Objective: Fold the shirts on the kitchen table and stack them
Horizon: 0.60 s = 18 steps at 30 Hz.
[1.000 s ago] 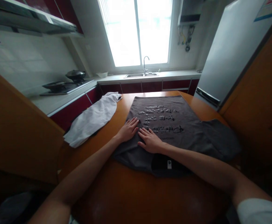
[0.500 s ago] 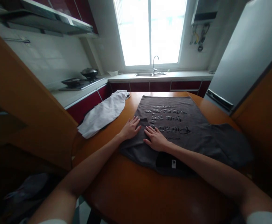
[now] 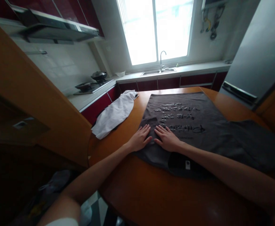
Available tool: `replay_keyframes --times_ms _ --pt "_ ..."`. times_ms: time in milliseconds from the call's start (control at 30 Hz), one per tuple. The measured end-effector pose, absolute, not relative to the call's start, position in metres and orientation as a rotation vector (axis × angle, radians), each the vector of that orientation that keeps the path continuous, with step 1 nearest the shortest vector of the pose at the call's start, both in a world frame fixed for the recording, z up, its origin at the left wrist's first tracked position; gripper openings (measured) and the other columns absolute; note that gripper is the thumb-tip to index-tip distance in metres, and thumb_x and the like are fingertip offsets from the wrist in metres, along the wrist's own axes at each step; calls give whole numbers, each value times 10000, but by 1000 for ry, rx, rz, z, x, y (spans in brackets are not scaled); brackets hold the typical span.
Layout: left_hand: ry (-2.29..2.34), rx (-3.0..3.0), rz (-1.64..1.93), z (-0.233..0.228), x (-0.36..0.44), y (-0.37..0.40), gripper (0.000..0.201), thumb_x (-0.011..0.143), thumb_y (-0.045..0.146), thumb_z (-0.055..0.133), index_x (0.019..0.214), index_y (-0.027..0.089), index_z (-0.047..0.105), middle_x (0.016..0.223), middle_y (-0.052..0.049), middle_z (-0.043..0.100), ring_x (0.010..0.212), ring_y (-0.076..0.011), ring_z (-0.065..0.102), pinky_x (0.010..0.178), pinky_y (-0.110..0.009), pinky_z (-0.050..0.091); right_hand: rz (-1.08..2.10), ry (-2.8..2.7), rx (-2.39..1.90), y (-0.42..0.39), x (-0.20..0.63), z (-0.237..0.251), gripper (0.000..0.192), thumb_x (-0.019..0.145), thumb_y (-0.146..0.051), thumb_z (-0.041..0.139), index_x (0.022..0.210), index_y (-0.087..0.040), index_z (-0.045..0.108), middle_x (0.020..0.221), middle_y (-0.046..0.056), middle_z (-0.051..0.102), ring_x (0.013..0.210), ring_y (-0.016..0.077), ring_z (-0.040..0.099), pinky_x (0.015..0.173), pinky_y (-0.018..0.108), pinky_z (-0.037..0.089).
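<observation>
Kitchen light from the window (image 3: pixel 158 29) falls across a rounded, glossy orange table (image 3: pixel 151 194), smooth enough that cloth should slide on it easily. You have a dark grey T-shirt (image 3: pixel 198 125) spread on it, printed side up, lying under and beyond both palms, with the collar and its small white label (image 3: pixel 187 164) just behind your right wrist. Your left hand (image 3: pixel 140 139) and right hand (image 3: pixel 167 139) lie flat and open on the near left part of the shirt, fingers loosely spread and pointing away from you, the two hands just beside each other and gripping nothing.

Judging by how it drapes and creases, the fabric is thin, soft knit: light, limp, with no stiffness to hold a shape, so it will sag wherever you lift it. The raised lettering (image 3: pixel 177 117) just past your fingertips looks rubbery and may cling to itself. Best holds would be pinches at the shoulder seam, sleeve edge or hem.

Left of your left hand, apart from the shirt, a crumpled white garment (image 3: pixel 113 114) hangs partly over the table edge.
</observation>
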<state>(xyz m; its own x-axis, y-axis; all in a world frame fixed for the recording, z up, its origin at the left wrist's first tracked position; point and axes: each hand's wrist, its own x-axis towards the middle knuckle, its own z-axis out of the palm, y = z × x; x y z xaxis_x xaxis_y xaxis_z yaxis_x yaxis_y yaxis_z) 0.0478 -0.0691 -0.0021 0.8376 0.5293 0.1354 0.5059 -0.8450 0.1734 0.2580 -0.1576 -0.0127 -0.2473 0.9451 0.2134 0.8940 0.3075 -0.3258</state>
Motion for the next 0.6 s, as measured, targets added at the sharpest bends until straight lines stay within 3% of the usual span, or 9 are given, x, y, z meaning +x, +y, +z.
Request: replay_keyframes --times_ms 267,467,533,600 --pt "583 2937 130 9 25 -92 769 1015 589 381 1619 165 164 1662 -125 170 1547 -247 102 1260 -448 180 208 -2196 -1634 -159 258 -13 638 1000 -508 422 1523 -144 427 1608 147 335 1518 277 243 1229 529 180" --pt "612 2962 85 5 9 -96 890 974 652 422 1623 249 -34 1680 -101 60 1550 -282 34 1255 -500 132 194 -2194 -1625 -159 259 -13 649 1016 -559 362 1515 -153 439 1609 136 340 1519 269 240 1230 522 176" --pt "645 2944 136 7 4 -98 844 1002 607 391 1618 257 -68 1685 -92 75 1554 -271 49 1256 -498 145 200 -2193 -1629 -159 259 -12 645 1017 -566 355 1511 -163 448 1607 132 346 1519 266 242 1232 515 173" --pt "657 2936 249 11 -4 -102 740 1035 529 365 1627 269 6 1676 -79 177 1551 -252 128 1255 -478 185 202 -2192 -1635 -159 259 -11 643 1019 -565 348 1508 -160 454 1606 132 349 1518 266 245 1233 511 172"
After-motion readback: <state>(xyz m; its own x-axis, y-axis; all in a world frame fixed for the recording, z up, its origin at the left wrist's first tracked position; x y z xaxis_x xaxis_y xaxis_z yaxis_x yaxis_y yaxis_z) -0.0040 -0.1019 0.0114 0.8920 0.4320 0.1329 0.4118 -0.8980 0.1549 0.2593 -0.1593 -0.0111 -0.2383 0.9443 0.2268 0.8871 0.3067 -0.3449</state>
